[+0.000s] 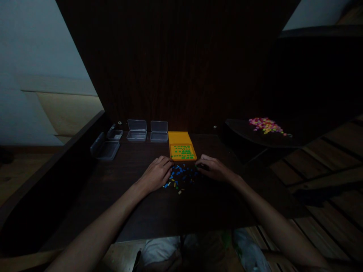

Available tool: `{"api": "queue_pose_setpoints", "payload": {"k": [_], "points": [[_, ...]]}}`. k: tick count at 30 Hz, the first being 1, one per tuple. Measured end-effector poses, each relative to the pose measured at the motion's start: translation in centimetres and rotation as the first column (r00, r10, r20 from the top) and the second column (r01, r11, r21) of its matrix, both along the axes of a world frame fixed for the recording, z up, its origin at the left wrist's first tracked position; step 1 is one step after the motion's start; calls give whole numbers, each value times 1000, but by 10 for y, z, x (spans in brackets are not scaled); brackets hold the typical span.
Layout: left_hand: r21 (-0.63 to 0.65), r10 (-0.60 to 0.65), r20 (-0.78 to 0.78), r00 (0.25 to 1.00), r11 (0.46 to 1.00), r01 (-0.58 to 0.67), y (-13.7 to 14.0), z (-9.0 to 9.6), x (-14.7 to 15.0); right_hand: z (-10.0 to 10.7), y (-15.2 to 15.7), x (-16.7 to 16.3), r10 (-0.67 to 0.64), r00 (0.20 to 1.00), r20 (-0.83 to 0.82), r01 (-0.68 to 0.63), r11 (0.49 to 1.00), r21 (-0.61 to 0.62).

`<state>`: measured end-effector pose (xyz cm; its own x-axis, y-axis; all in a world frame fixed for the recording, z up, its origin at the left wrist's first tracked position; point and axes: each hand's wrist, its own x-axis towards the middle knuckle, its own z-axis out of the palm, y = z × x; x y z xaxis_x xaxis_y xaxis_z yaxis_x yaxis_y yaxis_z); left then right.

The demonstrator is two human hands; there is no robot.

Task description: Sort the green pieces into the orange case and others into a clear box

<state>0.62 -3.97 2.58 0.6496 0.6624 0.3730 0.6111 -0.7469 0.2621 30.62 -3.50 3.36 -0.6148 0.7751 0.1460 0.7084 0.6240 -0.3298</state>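
Observation:
A yellow open box (178, 137) stands in the middle of the dark table, its lid tilted back. Rows of small green pieces (185, 152) lie inside it. In front of the box is a loose scatter of tiny blue, yellow and green pieces (178, 172). My left hand (159, 173) rests at the left side of this scatter, fingers curled together by the box's front left corner. My right hand (212, 166) is at the front right corner, fingers bent inward, with a green speck near the fingertips. What either hand pinches is too small and dark to make out.
Clear plastic boxes with raised lids stand at the back left: one box (136, 135), another beside it (159, 136), a small one (115, 134) and a larger one (107, 150). A heap of pink and yellow bits (266, 125) lies on a dark surface at right.

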Motion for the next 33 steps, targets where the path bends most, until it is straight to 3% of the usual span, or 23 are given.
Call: {"api": "queue_pose_setpoints", "payload": {"k": [9, 17, 29, 33], "points": [[15, -15, 35, 999, 1000, 15, 2, 1, -1, -11, 4, -7, -103, 992, 72, 101, 995, 27], [22, -19, 41, 999, 1000, 18, 2, 1, -2, -8, 4, -10, -96, 993, 75, 95, 995, 16], [29, -8, 8, 1000, 1000, 8, 4, 0, -5, -26, 4, -11, -90, 996, 27, 85, 984, 156], [30, 4, -2, 1000, 1000, -4, 5, 0, -6, -21, 6, -17, -90, 995, -32, 94, 983, 159]]}}
